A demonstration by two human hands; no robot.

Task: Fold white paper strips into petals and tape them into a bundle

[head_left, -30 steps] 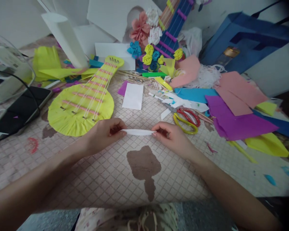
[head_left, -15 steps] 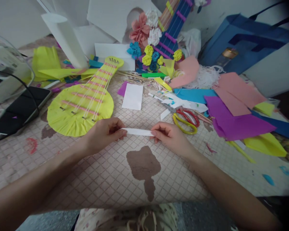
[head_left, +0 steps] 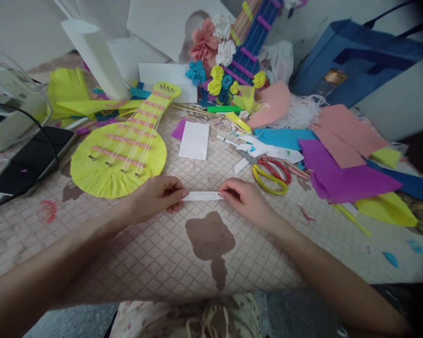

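A narrow white paper strip (head_left: 203, 195) is stretched level between my two hands, low over the patterned tablecloth. My left hand (head_left: 165, 193) pinches its left end between thumb and fingers; the fingertips behind the strip are partly hidden. At the other end, my right hand (head_left: 237, 193) pinches the strip in the same way. Just beyond my left hand lies a yellow paper-covered toy lute (head_left: 126, 152) with pink bars and white strings. Scissors (head_left: 272, 176) with red and yellow handles rest beyond my right hand. A white paper rectangle (head_left: 194, 140) lies farther back.
Purple paper (head_left: 345, 173), pink paper (head_left: 352, 134) and white scraps are spread at the right. Paper flowers (head_left: 216, 80) and a blue toy instrument (head_left: 253, 47) stand at the back. A black phone (head_left: 28, 159) lies at the left, a blue bag (head_left: 352, 61) at the back right.
The strip, still held at both ends, has dropped slightly toward me and looks a little wider and flatter. My right hand has shifted slightly left.
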